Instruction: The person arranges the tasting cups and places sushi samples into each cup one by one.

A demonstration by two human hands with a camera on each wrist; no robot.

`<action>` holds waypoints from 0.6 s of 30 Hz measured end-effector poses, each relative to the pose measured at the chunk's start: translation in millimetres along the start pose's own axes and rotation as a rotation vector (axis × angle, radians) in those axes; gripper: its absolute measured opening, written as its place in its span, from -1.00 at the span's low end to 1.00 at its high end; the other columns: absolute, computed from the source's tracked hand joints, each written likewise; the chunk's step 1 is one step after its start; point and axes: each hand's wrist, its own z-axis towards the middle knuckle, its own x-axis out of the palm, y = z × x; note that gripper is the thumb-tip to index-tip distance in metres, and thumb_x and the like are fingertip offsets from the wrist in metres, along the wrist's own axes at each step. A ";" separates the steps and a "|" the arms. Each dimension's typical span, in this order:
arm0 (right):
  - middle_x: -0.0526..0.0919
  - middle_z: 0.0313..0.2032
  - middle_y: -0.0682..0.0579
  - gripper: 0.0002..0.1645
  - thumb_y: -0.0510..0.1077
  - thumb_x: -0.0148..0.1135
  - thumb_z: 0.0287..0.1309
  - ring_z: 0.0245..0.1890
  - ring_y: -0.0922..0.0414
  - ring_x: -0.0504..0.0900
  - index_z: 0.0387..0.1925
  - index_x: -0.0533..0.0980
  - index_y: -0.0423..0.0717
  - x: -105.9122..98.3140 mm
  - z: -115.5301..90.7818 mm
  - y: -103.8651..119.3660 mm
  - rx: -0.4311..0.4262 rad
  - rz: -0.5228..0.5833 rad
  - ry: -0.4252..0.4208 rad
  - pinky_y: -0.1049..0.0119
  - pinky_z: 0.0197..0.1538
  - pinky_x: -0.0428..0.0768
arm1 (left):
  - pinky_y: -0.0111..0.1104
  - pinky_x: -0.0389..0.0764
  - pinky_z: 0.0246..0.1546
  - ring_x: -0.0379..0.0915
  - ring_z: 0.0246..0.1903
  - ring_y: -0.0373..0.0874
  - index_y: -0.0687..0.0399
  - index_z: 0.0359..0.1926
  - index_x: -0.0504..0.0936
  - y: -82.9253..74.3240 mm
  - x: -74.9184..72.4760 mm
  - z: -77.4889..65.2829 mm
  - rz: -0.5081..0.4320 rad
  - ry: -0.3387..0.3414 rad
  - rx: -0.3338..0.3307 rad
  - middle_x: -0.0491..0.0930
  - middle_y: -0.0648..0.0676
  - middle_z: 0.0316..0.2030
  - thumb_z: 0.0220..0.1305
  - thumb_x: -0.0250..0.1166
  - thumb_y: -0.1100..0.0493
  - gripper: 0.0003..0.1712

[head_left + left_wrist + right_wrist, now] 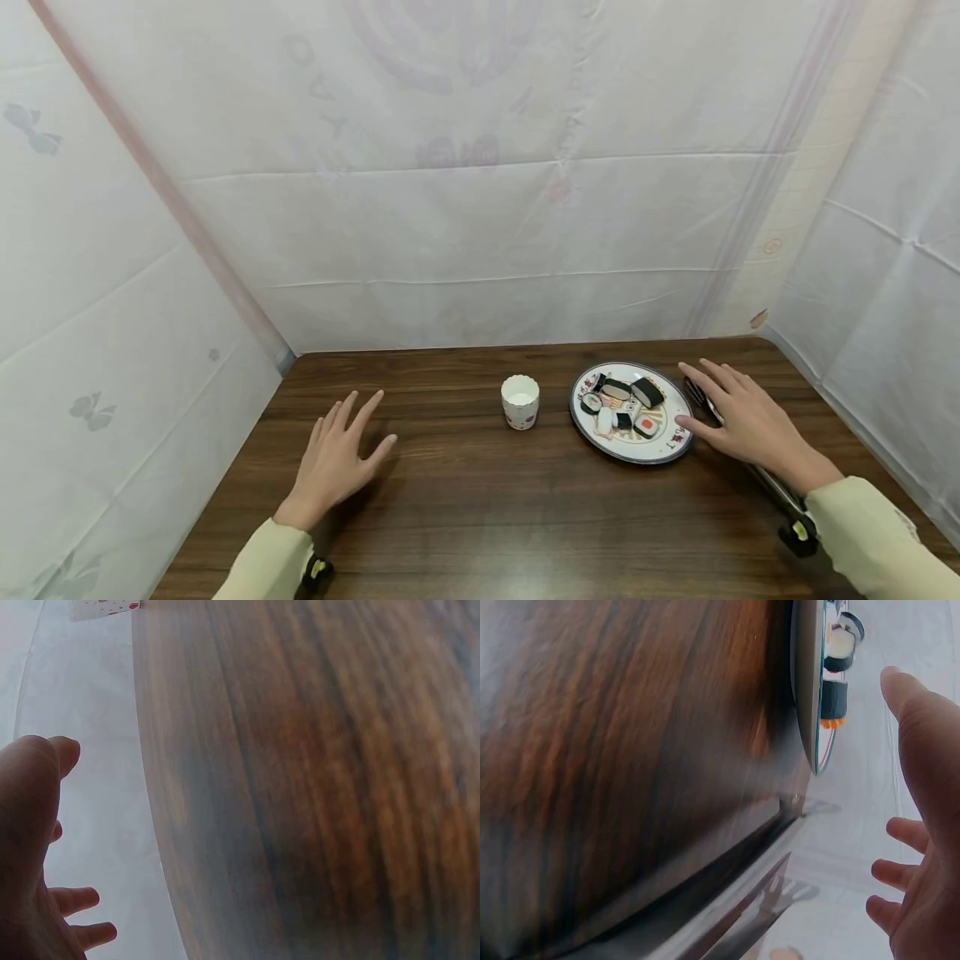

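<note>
My left hand (333, 458) has its fingers spread over the left part of the wooden table and holds nothing. To the right, between the two hands, stands a white paper baking cup (521, 403) with red marks. A round plate (637, 451) with a dark rim carries several sushi pieces (647, 392). Over the plate's right edge, my right hand (750, 421) is spread and grips nothing. Under that hand lies a long metal utensil with fork-like tines (784, 892); whether it is tongs or two forks, I cannot tell.
The dark wooden table (480, 508) is bordered by white printed cloth (480, 225) at the back and both sides. The metal utensil runs along the table's right side, partly hidden by the right hand and forearm.
</note>
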 end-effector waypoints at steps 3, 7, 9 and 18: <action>0.31 0.41 -0.37 0.04 0.29 0.45 0.15 0.33 -0.47 0.29 0.54 0.25 0.06 2.0 6.3 6.8 -0.019 0.007 0.021 -0.40 0.28 0.24 | 0.44 0.12 0.30 0.13 0.40 0.50 -0.12 0.58 0.23 -2.3 1.9 0.4 -0.003 0.001 0.000 0.17 0.40 0.49 0.40 0.31 -0.21 -0.15; 0.32 0.42 -0.34 0.02 0.31 0.43 0.17 0.36 -0.44 0.29 0.54 0.27 0.07 6.1 17.5 17.8 -0.050 0.007 0.031 -0.41 0.28 0.25 | 0.43 0.14 0.29 0.17 0.39 0.50 -0.12 0.58 0.24 -5.6 3.6 1.6 -0.021 -0.005 0.010 0.20 0.40 0.48 0.40 0.31 -0.20 -0.15; 0.33 0.42 -0.32 0.02 0.31 0.43 0.17 0.36 -0.42 0.29 0.54 0.27 0.07 7.8 23.1 23.0 -0.066 0.002 0.036 -0.42 0.28 0.26 | 0.43 0.17 0.28 0.19 0.37 0.49 -0.12 0.57 0.24 -7.0 4.9 2.4 -0.031 -0.013 0.020 0.21 0.40 0.47 0.39 0.32 -0.20 -0.15; 0.31 0.45 -0.30 0.00 0.29 0.35 0.27 0.43 -0.39 0.23 0.57 0.21 0.01 14.2 45.5 44.3 -0.095 0.032 0.110 -0.36 0.39 0.17 | 0.38 0.30 0.20 0.34 0.25 0.51 -0.04 0.54 0.30 -9.0 12.1 7.9 -0.052 -0.078 0.066 0.29 0.46 0.40 0.37 0.35 -0.15 -0.17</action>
